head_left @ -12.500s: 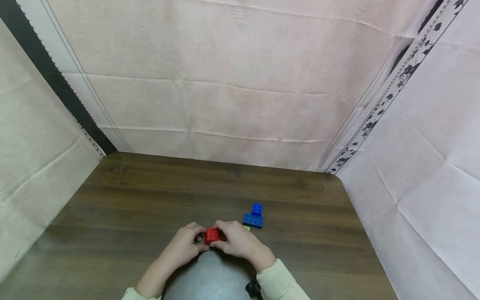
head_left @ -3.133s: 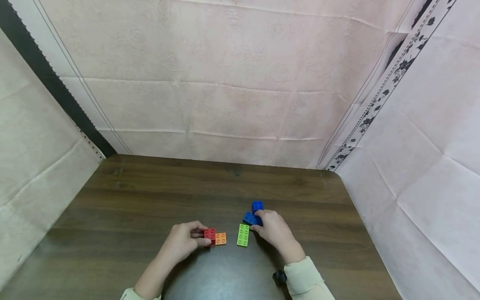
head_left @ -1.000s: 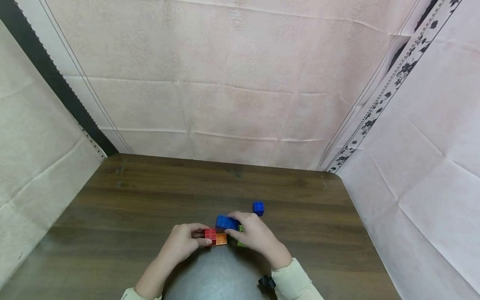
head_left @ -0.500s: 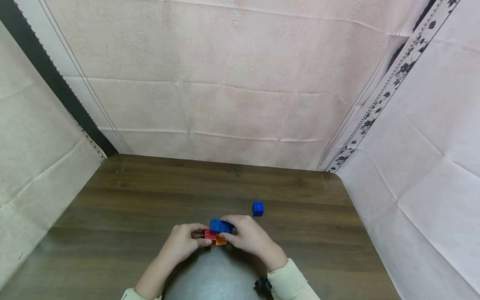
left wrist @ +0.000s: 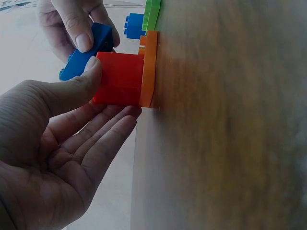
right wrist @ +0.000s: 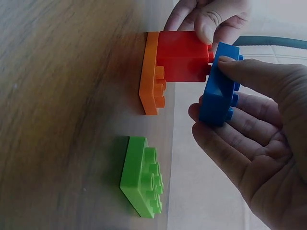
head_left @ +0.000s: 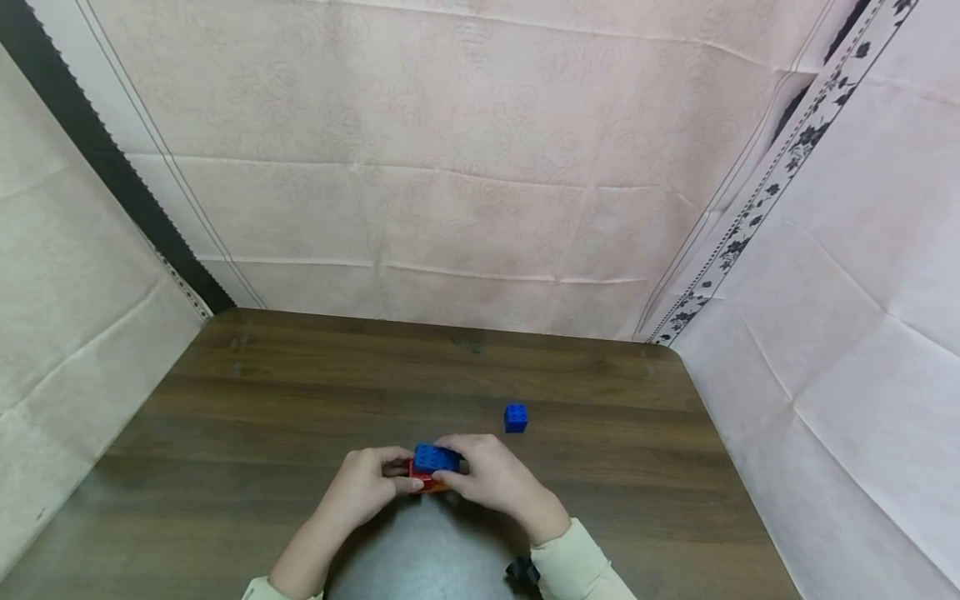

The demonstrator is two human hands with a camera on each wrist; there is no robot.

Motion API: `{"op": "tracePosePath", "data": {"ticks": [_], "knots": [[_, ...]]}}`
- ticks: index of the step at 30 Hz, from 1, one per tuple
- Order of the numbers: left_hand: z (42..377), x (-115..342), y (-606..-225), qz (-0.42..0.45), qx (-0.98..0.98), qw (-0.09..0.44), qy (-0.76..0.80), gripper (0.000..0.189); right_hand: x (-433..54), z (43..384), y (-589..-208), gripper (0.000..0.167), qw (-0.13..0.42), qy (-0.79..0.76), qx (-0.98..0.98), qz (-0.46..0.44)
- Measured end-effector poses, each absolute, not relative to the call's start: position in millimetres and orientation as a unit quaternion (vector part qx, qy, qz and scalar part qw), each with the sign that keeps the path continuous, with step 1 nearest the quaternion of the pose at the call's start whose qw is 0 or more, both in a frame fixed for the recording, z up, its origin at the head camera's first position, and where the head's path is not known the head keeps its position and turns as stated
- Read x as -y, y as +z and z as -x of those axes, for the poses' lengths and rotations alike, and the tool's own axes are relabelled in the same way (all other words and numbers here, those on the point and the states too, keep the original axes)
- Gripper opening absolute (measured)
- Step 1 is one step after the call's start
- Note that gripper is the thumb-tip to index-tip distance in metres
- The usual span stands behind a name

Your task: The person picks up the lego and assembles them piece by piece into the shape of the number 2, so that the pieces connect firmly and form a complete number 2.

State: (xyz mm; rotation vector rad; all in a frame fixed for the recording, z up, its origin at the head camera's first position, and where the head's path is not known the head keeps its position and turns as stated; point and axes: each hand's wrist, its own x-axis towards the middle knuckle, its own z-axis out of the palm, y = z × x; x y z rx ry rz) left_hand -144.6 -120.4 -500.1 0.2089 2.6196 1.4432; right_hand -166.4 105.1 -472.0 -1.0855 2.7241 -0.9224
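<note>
The red block point(right wrist: 183, 57), seated on the orange block point(right wrist: 149, 72) on the tabletop point(head_left: 337, 375), is pinched in the left grip point(head_left: 367, 479), seemingly for steadiness; the blue block point(right wrist: 217, 93) is pinched, tilted, above it in the right grip point(head_left: 495, 477), contact unclear.

Wooden table point(head_left: 337, 375), creased pale cloth point(head_left: 465, 192), floral border point(head_left: 812, 136)

You face a brown wood-grained tabletop point(head_left: 337, 375), backed by a pale, creased hanging point(head_left: 450, 167), probably cloth. At your left a dark band point(head_left: 112, 158) slants down; at your right, a black floral border point(head_left: 810, 137). Soft glare greys the near wood.
</note>
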Motion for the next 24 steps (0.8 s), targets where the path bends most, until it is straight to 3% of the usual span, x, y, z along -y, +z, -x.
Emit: {"op": "tracePosePath", "data": {"ticks": [24], "knots": [[142.1, 120.3, -499.5, -0.060, -0.870, 0.075, 0.484, 0.038, -99.3, 164.9, -476.1, 0.034, 0.030, -0.293, -0.882, 0.369]]}}
